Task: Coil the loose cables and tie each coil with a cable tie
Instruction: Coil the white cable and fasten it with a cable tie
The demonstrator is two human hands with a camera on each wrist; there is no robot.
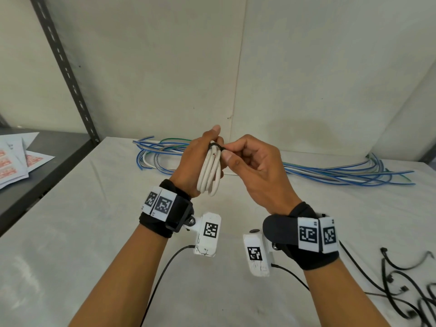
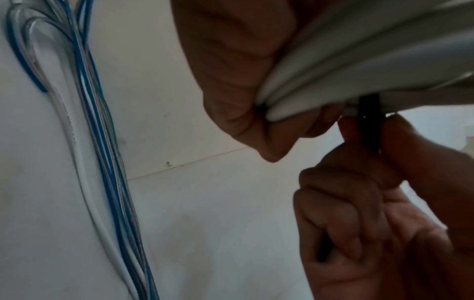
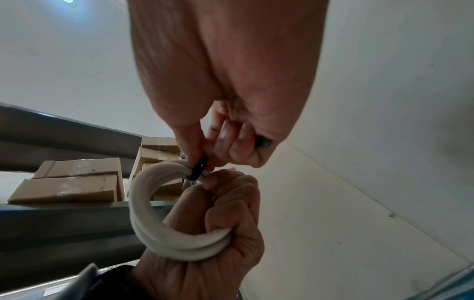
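My left hand [image 1: 203, 156] grips a coil of white cable [image 1: 210, 172] upright above the table; the same white coil [image 3: 164, 227] loops out of that fist in the right wrist view. A black cable tie [image 1: 215, 145] circles the top of the coil. My right hand [image 1: 232, 154] pinches the black tie [image 3: 198, 168] between thumb and forefinger, and the tie's tail [image 3: 263, 142] runs under its curled fingers. From the left wrist the tie [image 2: 369, 121] shows as a dark strap coming off the white coil [image 2: 359, 67].
A bundle of loose blue, white and green cables [image 1: 330, 173] lies along the back of the white table [image 1: 94, 232]. Several black cable ties [image 1: 405, 286] lie at the right front. Papers [image 1: 16, 159] sit on a dark shelf at left, by a metal upright [image 1: 66, 72].
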